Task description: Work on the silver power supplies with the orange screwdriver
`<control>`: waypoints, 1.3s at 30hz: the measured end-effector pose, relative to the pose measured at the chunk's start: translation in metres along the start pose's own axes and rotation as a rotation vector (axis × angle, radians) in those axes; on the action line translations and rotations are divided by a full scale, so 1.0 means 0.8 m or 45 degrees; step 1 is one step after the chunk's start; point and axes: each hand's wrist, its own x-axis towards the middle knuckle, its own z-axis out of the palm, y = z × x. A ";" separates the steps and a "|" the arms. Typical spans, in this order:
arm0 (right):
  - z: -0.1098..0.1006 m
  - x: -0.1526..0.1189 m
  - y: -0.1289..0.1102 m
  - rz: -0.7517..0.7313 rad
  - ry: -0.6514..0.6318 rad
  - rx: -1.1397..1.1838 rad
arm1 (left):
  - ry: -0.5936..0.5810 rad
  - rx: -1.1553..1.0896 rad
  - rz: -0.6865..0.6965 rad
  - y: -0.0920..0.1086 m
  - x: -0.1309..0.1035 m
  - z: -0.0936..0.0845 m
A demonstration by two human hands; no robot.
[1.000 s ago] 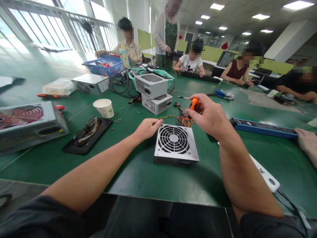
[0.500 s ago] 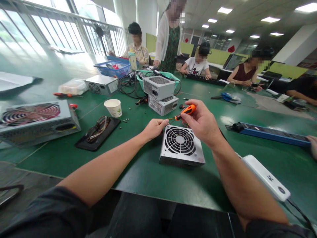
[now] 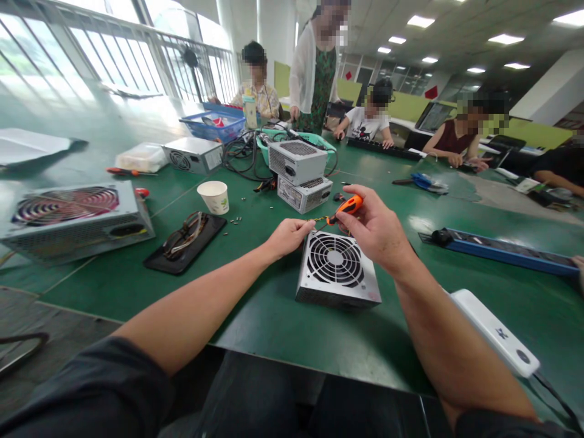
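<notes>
A silver power supply [image 3: 338,267] with a round fan grille on top lies on the green table [image 3: 255,310] in front of me. My right hand [image 3: 376,228] is closed around an orange and black screwdriver [image 3: 349,207], whose shaft slants down-left over the unit's far left corner. My left hand [image 3: 289,237] pinches beside the screwdriver's tip; what lies between its fingertips is too small to make out. A thin yellow and black wire [image 3: 318,219] runs between the two hands, near the left fingertips. More wires behind the unit are partly hidden by my right hand.
Two stacked power supplies [image 3: 298,176] stand beyond, before a green basket [image 3: 328,143]. Left are a paper cup [image 3: 213,198], small screws [image 3: 235,221], a phone-like black slab [image 3: 185,243] and a larger power supply [image 3: 82,219]. Right lie a white power strip [image 3: 495,331] and blue bar [image 3: 506,249].
The whole view has shifted slightly, with things now a little further right. The screwdriver has tilted a little in my right hand. My left hand keeps its pinch at the unit's corner.
</notes>
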 end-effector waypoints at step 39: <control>0.016 0.041 0.012 0.017 -0.058 0.276 | 0.029 0.213 -0.090 0.003 -0.002 -0.005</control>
